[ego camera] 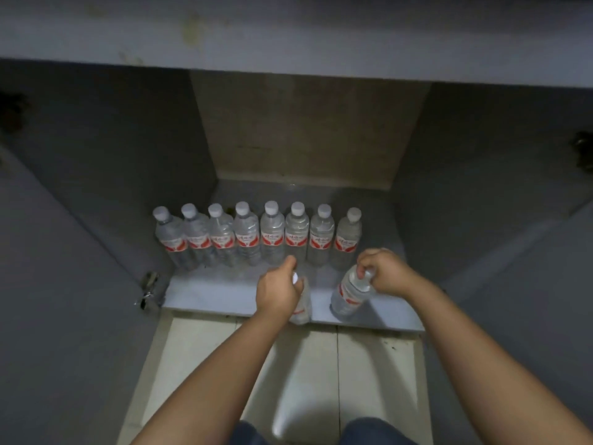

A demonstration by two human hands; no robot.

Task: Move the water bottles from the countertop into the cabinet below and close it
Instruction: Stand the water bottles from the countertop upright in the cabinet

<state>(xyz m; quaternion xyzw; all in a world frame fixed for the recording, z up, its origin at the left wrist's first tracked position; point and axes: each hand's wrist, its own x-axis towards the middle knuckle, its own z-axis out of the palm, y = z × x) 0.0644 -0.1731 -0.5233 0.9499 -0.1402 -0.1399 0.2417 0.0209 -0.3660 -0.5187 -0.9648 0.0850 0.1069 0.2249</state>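
Note:
Several clear water bottles with red labels and white caps stand in a row (pixel 256 236) on the cabinet floor (pixel 205 293). My left hand (pixel 279 289) grips the neck of one bottle (pixel 301 308) at the front edge of the cabinet floor; its body is mostly hidden by the hand. To its right, my right hand (pixel 385 271) holds another bottle (pixel 349 292) by its top, and that bottle stands tilted on the cabinet floor in front of the row.
The cabinet is open, with its left door (pixel 64 284) and right door (pixel 529 300) swung outward. The countertop edge (pixel 288 36) runs overhead. A hinge (pixel 149 289) sits at the lower left. Pale tiled floor (pixel 321 364) lies below.

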